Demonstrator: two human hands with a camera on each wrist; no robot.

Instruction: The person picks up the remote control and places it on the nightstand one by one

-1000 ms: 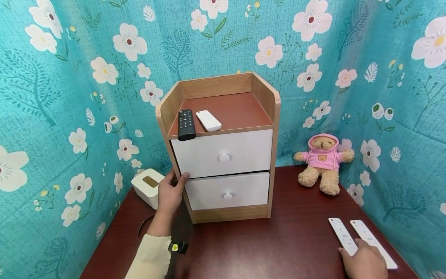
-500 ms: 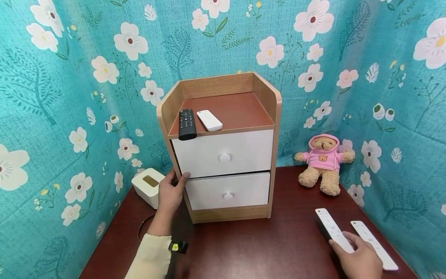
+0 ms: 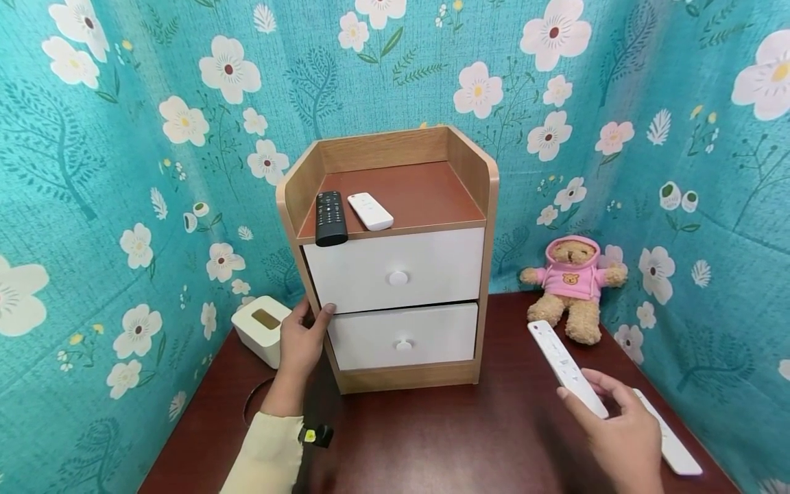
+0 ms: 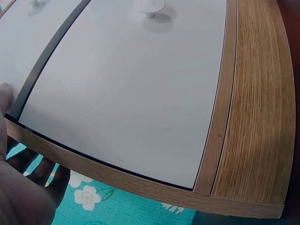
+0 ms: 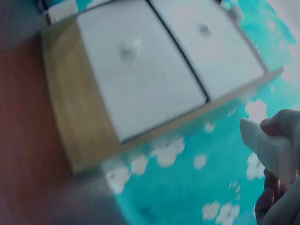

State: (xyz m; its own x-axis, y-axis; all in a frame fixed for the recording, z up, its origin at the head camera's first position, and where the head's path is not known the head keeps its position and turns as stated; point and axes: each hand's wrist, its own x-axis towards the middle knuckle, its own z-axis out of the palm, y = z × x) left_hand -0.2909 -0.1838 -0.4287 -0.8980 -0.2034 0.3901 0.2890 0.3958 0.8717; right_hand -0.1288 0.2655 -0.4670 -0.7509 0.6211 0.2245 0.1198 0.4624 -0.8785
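Observation:
A small wood-edged cabinet (image 3: 407, 379) with two white drawers stands mid-table in the head view, both drawers pushed in. At its left side my left hand (image 3: 301, 346) grips the edge, thumb on the front and fingers along the side panel. The left wrist view has that hand (image 4: 23, 197) at the lower left. My right hand (image 3: 623, 429) holds a long white remote control (image 3: 568, 368) above the table, thumb on one side and fingers on the other. In the blurred right wrist view the remote (image 5: 274, 152) appears end-on. Another white remote (image 3: 675, 446) lies below, partly hidden by this hand.
On the cabinet's top lie a black remote (image 3: 330, 219), its end over the front edge, and a short white remote (image 3: 370, 211). A teddy bear (image 3: 570, 285) in a pink hoodie sits back right. A cream box (image 3: 262, 329) stands left, near floral curtains (image 3: 395, 82).
My right hand has lifted one white remote off the table and carried it forward, up and leftward. The left hand has kept its place on the cabinet.

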